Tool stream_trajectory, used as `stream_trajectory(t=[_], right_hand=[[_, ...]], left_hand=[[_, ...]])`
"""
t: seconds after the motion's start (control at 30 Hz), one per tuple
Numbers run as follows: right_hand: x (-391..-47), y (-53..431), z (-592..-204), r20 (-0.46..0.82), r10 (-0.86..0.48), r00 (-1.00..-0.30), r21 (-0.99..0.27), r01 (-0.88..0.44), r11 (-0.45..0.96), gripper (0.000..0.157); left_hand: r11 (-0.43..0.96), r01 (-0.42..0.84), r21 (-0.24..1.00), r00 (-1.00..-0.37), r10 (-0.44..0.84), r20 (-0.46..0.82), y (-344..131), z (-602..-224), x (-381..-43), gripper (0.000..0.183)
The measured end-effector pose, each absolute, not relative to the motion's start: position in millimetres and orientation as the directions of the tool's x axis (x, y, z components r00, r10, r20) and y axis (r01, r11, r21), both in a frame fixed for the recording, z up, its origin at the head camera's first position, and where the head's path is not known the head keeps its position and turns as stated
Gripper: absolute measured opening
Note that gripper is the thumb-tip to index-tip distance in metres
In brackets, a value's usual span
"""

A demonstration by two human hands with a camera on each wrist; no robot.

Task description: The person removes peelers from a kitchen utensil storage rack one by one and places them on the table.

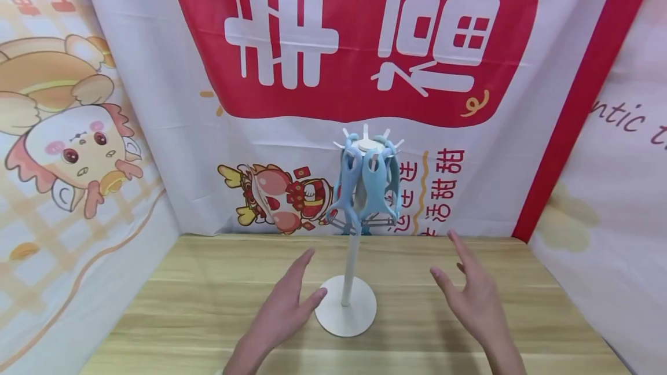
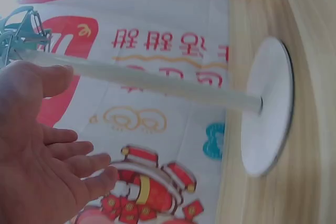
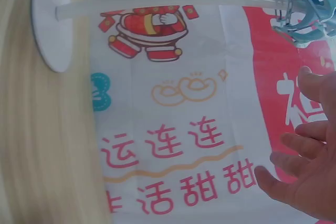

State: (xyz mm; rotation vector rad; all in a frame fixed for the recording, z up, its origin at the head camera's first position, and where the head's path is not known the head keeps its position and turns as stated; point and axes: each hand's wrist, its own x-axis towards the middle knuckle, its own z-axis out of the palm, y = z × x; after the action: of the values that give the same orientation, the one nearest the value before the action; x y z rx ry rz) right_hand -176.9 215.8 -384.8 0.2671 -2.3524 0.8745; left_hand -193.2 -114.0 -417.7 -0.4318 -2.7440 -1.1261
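Note:
A white display stand (image 1: 350,268) rises from a round base (image 1: 345,326) on the wooden table. Several light-blue looped pieces (image 1: 376,190) hang in a ring from the short white prongs at its top; their exact kind I cannot tell. Left of the pole is my left hand (image 1: 281,312), fingers extended, thumb tip near the base's edge in the head view. My right hand (image 1: 478,302) hovers to the right, farther from the stand, with thumb and fingers spread. Neither hand holds anything. Both wrist views show the pole (image 2: 168,85) and blue pieces (image 3: 307,11) beyond the fingers.
A pale wood-grain table (image 1: 417,334) lies under the stand. Behind it hangs a white cloth (image 1: 156,103) with a red printed panel (image 1: 359,100), and printed cloths (image 1: 39,236) flank both sides.

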Motion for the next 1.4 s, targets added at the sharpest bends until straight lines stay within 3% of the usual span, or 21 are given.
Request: stream_trajectory(t=[0.3, 0.47, 0.63, 1.0, 1.23, 1.4], right_hand=[[-182.3, 212.2, -371.2, 0.641, 0.021, -0.767, -0.588, -0.473, 0.656, 0.062], [-183.1, 210.2, -359.6, 0.573, 0.001, -0.82, -0.644, -0.449, 0.62, 0.056], [-186.6, 208.7, -347.7, 0.5, -0.027, -0.865, -0.718, -0.432, 0.546, 0.051], [-204.2, 197.8, -316.6, 0.446, -0.09, -0.891, -0.778, -0.435, 0.452, 0.048], [-223.8, 189.7, -294.9, 0.519, -0.157, -0.84, -0.759, -0.537, 0.368, 0.047], [-236.6, 185.8, -275.5, 0.576, -0.222, -0.787, -0.728, -0.617, 0.3, 0.044]], left_hand=[[0.348, 0.399, 0.848, -0.891, 0.366, 0.269, -89.0, -413.4, -221.0, 0.063], [0.287, 0.359, 0.888, -0.89, 0.392, 0.233, -76.9, -426.4, -235.3, 0.062], [0.274, 0.356, 0.893, -0.888, 0.396, 0.232, -67.9, -438.3, -239.7, 0.061], [0.332, 0.334, 0.882, -0.915, 0.338, 0.219, -55.6, -453.0, -245.2, 0.046], [0.405, 0.402, 0.821, -0.902, 0.328, 0.28, -53.4, -457.4, -247.9, 0.022], [0.462, 0.403, 0.79, -0.908, 0.312, 0.28, -51.1, -456.8, -251.0, 0.017]])
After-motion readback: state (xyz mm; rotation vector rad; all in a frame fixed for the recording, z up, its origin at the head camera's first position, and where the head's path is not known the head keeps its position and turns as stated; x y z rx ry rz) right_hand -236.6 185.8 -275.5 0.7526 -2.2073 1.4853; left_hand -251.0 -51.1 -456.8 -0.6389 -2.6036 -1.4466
